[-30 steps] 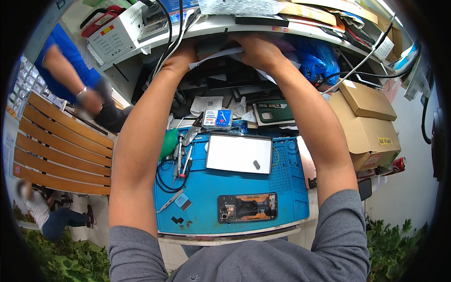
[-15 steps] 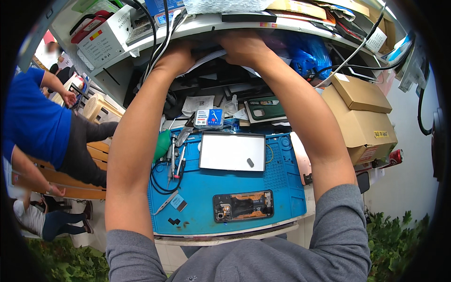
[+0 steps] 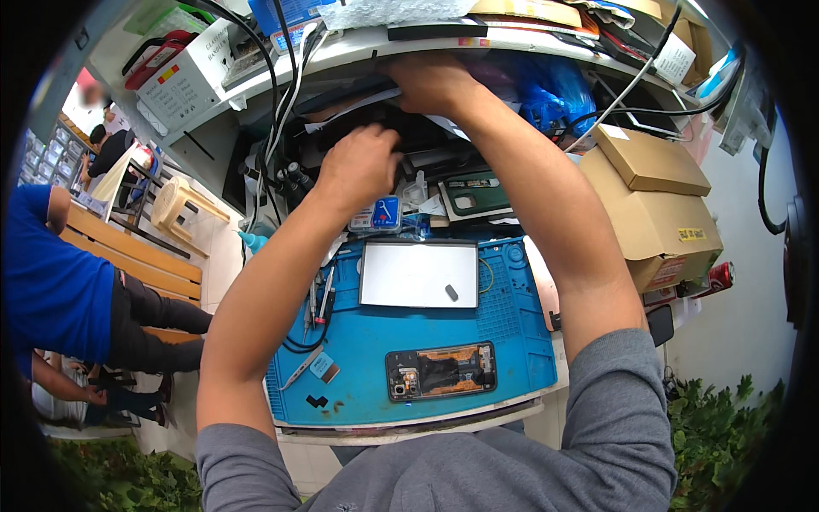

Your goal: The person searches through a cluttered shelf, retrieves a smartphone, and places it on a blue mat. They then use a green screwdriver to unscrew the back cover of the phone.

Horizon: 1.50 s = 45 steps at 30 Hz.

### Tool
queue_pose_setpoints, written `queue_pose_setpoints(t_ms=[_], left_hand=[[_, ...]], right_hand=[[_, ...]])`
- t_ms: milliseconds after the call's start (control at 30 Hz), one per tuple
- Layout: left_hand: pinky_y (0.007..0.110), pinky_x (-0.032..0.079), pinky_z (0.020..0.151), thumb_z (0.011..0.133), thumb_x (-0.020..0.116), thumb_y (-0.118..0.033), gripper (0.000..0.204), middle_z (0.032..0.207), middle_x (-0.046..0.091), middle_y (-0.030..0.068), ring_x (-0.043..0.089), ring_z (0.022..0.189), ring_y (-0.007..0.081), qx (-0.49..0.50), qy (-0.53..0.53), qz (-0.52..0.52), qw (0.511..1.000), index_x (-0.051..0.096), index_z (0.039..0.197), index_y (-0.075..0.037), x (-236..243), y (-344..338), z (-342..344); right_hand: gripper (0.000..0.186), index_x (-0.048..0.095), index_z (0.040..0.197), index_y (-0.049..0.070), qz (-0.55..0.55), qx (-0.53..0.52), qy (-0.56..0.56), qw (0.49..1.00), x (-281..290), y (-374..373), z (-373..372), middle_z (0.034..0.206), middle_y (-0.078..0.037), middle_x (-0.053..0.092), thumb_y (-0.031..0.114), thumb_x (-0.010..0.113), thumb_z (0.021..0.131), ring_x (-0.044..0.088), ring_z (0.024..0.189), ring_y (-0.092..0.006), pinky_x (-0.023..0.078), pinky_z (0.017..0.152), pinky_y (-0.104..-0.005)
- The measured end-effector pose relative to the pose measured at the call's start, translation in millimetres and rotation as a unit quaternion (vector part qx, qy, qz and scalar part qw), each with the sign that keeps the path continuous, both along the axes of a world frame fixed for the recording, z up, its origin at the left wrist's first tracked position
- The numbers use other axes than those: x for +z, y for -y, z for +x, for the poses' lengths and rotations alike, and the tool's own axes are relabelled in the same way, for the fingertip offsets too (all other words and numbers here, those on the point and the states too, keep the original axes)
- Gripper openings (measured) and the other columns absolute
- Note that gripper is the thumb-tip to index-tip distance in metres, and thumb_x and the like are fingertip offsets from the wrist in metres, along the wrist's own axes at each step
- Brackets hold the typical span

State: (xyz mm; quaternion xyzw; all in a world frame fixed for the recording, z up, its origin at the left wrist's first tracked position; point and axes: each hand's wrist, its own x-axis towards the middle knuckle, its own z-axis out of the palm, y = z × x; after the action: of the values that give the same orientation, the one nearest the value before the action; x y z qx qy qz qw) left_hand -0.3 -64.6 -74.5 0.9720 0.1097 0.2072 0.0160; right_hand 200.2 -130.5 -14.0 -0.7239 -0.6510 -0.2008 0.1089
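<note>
My left hand (image 3: 360,166) hangs over the clutter behind the mat, its fingers bent and smeared by motion. Under the shelf, my right hand (image 3: 437,85) reaches into a pile beside white paper (image 3: 358,107); its fingertips are hidden, so any hold cannot be made out. On the blue repair mat (image 3: 341,392) lies an opened phone (image 3: 441,372) with its inner parts showing. Behind it sits a shallow tray (image 3: 405,273) with a white inside and a small dark grey piece (image 3: 451,293). A green phone case (image 3: 473,194) lies farther back.
Screwdriver-like tools (image 3: 322,299) lie at the mat's left. The shelf edge (image 3: 358,58) overhangs my hands, with cables (image 3: 286,85) hanging at its left. Cardboard boxes (image 3: 653,205) stand to the right. A person in blue (image 3: 64,264) is off to the left.
My left hand has come out from under the shelf, toward me and slightly right. My right hand stays under the shelf. The person in blue has shifted.
</note>
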Motion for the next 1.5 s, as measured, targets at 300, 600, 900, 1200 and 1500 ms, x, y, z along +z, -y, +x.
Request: queue_pose_setpoints(t_ms=[300,600,900,1200,1500], left_hand=[[0.051,0.055,0.117,0.092,0.082,-0.008,0.065,0.146,0.072,0.0199,0.065,0.140,0.0430,0.019,-0.060,-0.040,0.997,0.064,0.155,-0.013,-30,-101,42],[0.052,0.054,0.118,0.098,0.075,-0.009,0.057,0.151,0.071,0.0190,0.068,0.138,0.0405,0.015,-0.150,0.025,0.988,0.066,0.154,-0.016,-7,-102,70],[0.052,0.056,0.116,0.104,0.073,-0.029,0.048,0.148,0.073,0.0206,0.069,0.137,0.0418,0.066,-0.071,0.074,0.993,0.069,0.151,-0.017,-9,-135,75],[0.053,0.059,0.109,0.097,0.085,-0.034,0.052,0.141,0.076,0.0215,0.073,0.129,0.0431,0.073,-0.101,-0.023,0.992,0.073,0.144,-0.014,1,-146,71],[0.054,0.055,0.115,0.101,0.074,-0.020,0.050,0.142,0.073,0.0272,0.069,0.135,0.0438,0.100,-0.130,0.067,0.984,0.068,0.149,-0.006,-26,-140,64]], right_hand=[[0.064,0.074,0.148,0.017,0.012,-0.002,0.020,1.000,-6,-9,12,0.131,-0.024,0.079,0.016,0.080,0.084,0.073,0.127,-0.0431,0.057,0.113,-0.0518],[0.064,0.074,0.148,0.016,0.053,0.009,0.031,0.998,-1,-2,14,0.139,-0.024,0.076,0.016,0.081,0.084,0.070,0.133,-0.0441,0.054,0.117,-0.0510],[0.054,0.077,0.139,0.011,0.079,0.006,0.016,0.997,-9,1,25,0.131,-0.025,0.078,0.019,0.083,0.086,0.073,0.126,-0.0425,0.057,0.112,-0.0500],[0.050,0.079,0.138,0.013,0.138,0.018,0.060,0.988,-8,-4,21,0.127,-0.023,0.080,0.020,0.082,0.088,0.075,0.121,-0.0426,0.059,0.109,-0.0492],[0.053,0.078,0.138,0.012,0.079,0.018,0.034,0.996,-8,-12,20,0.128,-0.023,0.079,0.019,0.082,0.086,0.075,0.124,-0.0427,0.058,0.111,-0.0507]])
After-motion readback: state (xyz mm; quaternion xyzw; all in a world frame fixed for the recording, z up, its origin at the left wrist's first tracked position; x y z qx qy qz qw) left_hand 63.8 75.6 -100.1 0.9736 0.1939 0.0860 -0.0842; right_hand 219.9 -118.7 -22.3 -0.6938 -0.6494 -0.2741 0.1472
